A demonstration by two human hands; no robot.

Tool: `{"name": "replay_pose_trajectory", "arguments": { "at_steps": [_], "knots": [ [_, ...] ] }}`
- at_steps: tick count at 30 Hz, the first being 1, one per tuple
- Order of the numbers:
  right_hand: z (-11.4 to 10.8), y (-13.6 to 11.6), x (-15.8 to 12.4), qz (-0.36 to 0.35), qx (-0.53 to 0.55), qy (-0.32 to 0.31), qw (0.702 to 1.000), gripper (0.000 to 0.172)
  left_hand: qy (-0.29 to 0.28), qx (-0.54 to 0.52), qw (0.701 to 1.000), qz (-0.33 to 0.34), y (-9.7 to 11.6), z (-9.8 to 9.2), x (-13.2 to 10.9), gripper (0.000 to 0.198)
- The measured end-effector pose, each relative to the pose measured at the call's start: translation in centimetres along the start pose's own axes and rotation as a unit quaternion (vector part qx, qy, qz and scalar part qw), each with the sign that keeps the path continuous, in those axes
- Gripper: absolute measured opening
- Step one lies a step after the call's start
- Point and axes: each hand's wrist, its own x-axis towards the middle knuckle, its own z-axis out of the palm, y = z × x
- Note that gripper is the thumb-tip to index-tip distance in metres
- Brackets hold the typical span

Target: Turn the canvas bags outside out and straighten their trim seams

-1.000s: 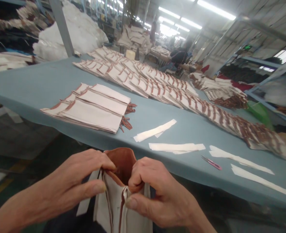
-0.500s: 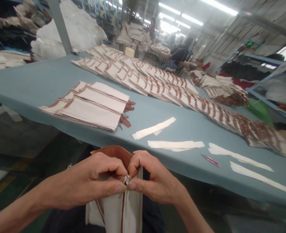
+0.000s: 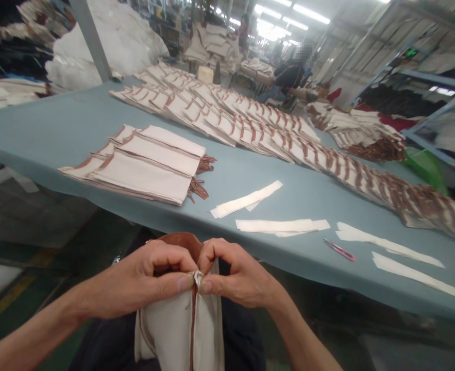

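Observation:
A cream fabric bag (image 3: 169, 330) with brown trim hangs over my lap, below the table's front edge. My left hand (image 3: 150, 281) pinches the seam at its top edge between thumb and curled fingers. Right beside it, my right hand (image 3: 233, 273) grips the other side of the same seam, the two thumbs almost meeting. A brown strip runs down the bag from between the thumbs. Behind the hands, a brown band (image 3: 181, 239) curves up from the bag's rim. The fingertips inside the bag are hidden.
A blue-grey table (image 3: 30, 121) lies in front. It bears a stack of cream pieces (image 3: 142, 175), long overlapping rows of similar pieces (image 3: 246, 123), several white strips (image 3: 281, 225) and pink thread snips (image 3: 340, 250). A co-worker (image 3: 289, 77) sits in the background.
Both hands have shifted slightly left and up with the bag, still pinching its seam. More of the brown strip below the thumbs shows. The view has tilted a little.

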Motion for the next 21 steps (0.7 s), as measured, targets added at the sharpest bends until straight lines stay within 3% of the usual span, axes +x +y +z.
{"name": "replay_pose_trajectory", "arguments": {
  "at_steps": [5,10,18,21],
  "knots": [
    [0.0,0.1,0.4,-0.001,-0.034,0.005,0.999,0.061,0.061,0.005,0.998,-0.030,-0.4,1.1,-0.1,0.026],
    [0.0,-0.4,0.3,-0.048,-0.073,0.021,0.996,0.048,0.135,0.009,0.991,0.019,-1.8,2.1,-0.4,0.031],
    [0.5,-2.5,-0.7,-0.129,-0.250,0.071,0.957,0.006,0.130,0.106,0.984,0.058,-0.9,1.1,-1.1,0.032],
    [0.9,-3.0,-0.5,-0.174,-0.311,0.101,0.929,0.008,0.113,0.134,0.982,0.073,-0.3,0.6,-1.2,0.033]
  ]
}}
